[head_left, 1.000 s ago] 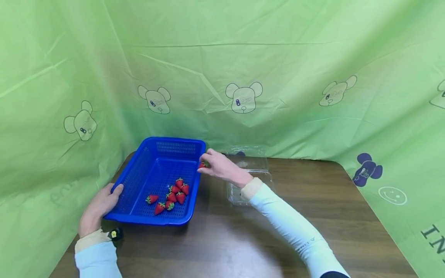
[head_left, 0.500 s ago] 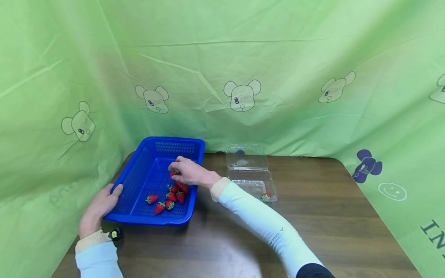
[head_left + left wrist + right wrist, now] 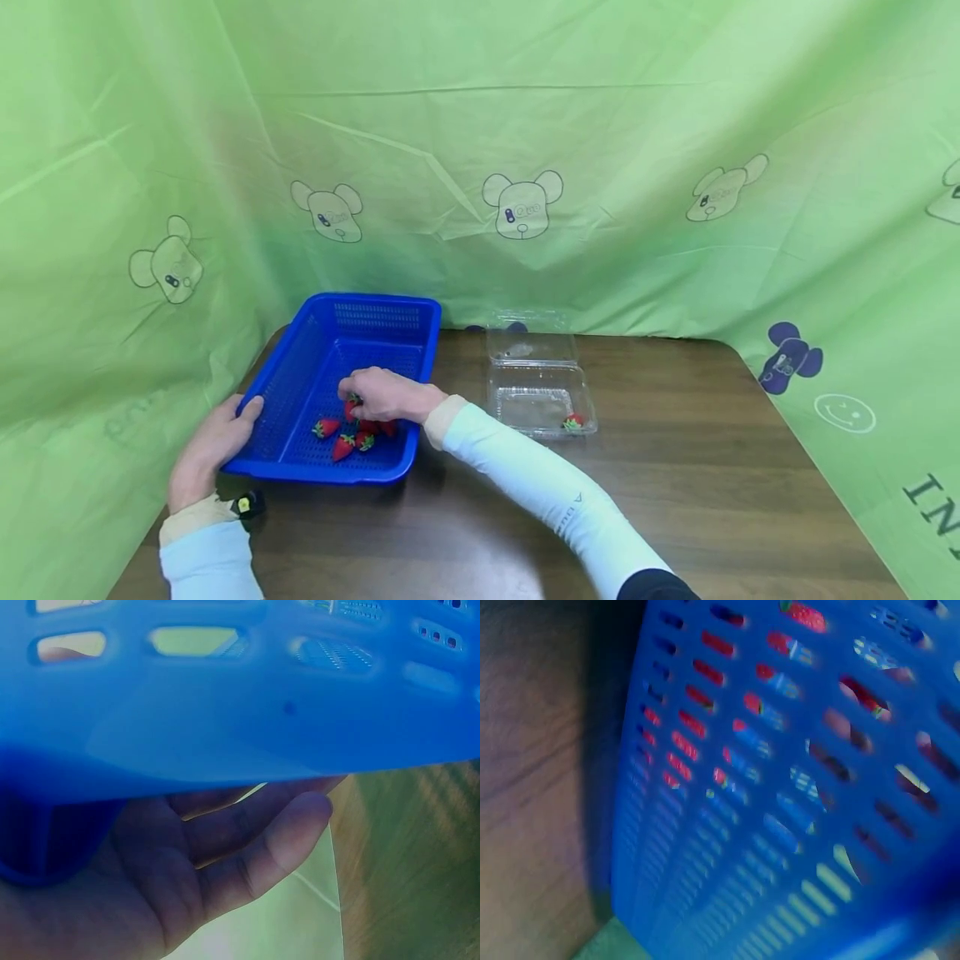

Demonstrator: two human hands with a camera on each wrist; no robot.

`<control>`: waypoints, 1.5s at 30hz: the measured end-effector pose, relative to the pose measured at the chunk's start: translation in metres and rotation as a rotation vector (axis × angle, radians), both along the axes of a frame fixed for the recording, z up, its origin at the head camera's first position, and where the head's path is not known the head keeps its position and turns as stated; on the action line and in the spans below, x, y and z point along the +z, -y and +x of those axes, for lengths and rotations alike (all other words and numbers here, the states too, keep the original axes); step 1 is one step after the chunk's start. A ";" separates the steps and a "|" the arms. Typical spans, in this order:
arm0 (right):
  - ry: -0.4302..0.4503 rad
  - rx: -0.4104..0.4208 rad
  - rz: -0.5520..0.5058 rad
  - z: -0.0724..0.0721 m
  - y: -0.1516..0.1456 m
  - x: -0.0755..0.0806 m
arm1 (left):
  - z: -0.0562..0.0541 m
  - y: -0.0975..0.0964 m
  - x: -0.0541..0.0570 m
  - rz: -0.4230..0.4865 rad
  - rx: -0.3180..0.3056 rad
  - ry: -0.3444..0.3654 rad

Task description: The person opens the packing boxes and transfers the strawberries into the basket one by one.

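A blue perforated basket (image 3: 330,477) sits on the left, tilted, with several red strawberries in its near part. My left hand (image 3: 216,437) grips its left rim, thumb over the edge; in the left wrist view the fingers (image 3: 259,866) lie under the basket's wall. Inside the basket my right hand (image 3: 384,394) pinches a strawberry (image 3: 350,408) low among the others, partly hiding them. Only the basket's slotted wall (image 3: 705,855) shows clearly in the right wrist view, with red fruit and parts of the hand behind the slots.
A clear hinged plastic box (image 3: 534,365) lies lid-open right of the basket, one strawberry (image 3: 573,422) in its near right corner. Brown wooden table (image 3: 675,467) underneath. A green printed curtain (image 3: 600,125) hangs along the back and sides. A small black device (image 3: 250,504) is at the left wrist.
My right hand has carried the strawberry leftward from the basket's right rim and down among the other strawberries. The box, earlier partly behind the arm, is now uncovered. The left hand keeps its grip.
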State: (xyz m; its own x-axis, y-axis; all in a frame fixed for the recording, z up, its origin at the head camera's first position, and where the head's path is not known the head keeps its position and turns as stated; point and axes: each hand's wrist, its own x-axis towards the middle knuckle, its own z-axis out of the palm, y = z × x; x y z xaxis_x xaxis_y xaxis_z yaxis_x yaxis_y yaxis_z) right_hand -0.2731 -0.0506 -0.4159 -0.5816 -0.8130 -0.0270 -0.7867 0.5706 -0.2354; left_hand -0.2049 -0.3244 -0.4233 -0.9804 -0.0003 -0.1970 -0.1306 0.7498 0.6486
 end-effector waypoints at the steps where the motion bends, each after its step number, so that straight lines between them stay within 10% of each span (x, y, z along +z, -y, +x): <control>1: 0.009 0.001 0.010 0.000 0.003 -0.001 | 0.001 0.000 0.000 -0.004 0.000 -0.002; 19: 0.126 -0.036 0.115 0.000 0.014 -0.009 | 0.004 0.000 0.001 0.010 0.024 0.026; 31: -0.056 0.013 -0.123 -0.002 -0.002 0.015 | 0.002 -0.001 0.000 0.006 0.016 0.009; 45: -0.180 -0.067 -0.206 0.001 -0.092 0.049 | 0.002 -0.001 0.001 0.005 0.006 0.001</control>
State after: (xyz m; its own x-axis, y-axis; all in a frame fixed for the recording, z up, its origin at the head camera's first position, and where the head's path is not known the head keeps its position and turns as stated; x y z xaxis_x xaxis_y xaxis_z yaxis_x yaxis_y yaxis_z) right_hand -0.2717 0.0419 -0.3674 -0.6149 -0.7502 0.2432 -0.7884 0.5777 -0.2116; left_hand -0.2033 -0.3230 -0.4219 -0.9801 -0.0054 -0.1982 -0.1360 0.7457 0.6523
